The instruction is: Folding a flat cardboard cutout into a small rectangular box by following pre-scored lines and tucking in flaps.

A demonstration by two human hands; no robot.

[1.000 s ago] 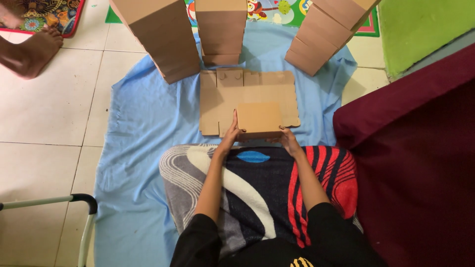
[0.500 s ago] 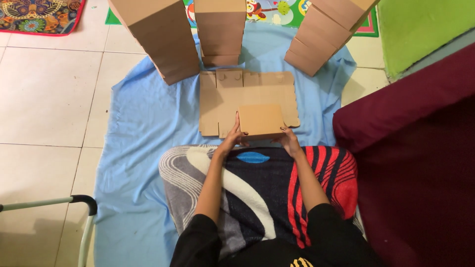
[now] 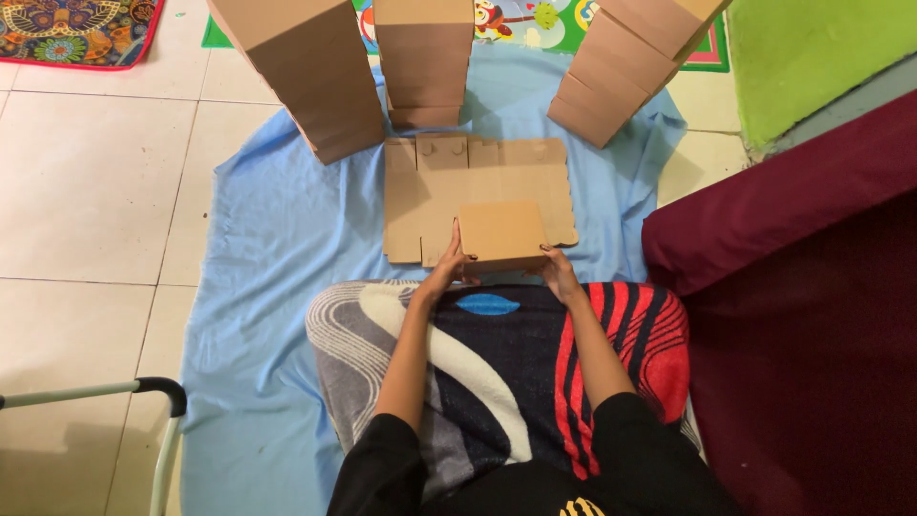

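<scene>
A small folded cardboard box [image 3: 501, 232] rests on a stack of flat cardboard blanks [image 3: 430, 186] lying on a light blue cloth [image 3: 277, 239]. My left hand [image 3: 449, 263] grips the box's left near corner, with a finger raised along its side. At the right near corner, my right hand [image 3: 557, 268] holds the box too. Both forearms reach out over a striped patterned blanket [image 3: 497, 363] across my lap.
Three tall stacks of finished cardboard boxes stand at the far edge of the cloth: left [image 3: 306, 67], middle [image 3: 425, 57], right [image 3: 630, 57]. A dark red cushion [image 3: 812, 287] fills the right side. A metal handle [image 3: 143, 392] sits at the lower left. Tiled floor [image 3: 86, 182] lies left.
The box has come a little closer to me between my hands, and its near edge is lifted. A foot at the upper left a second ago is gone from view.
</scene>
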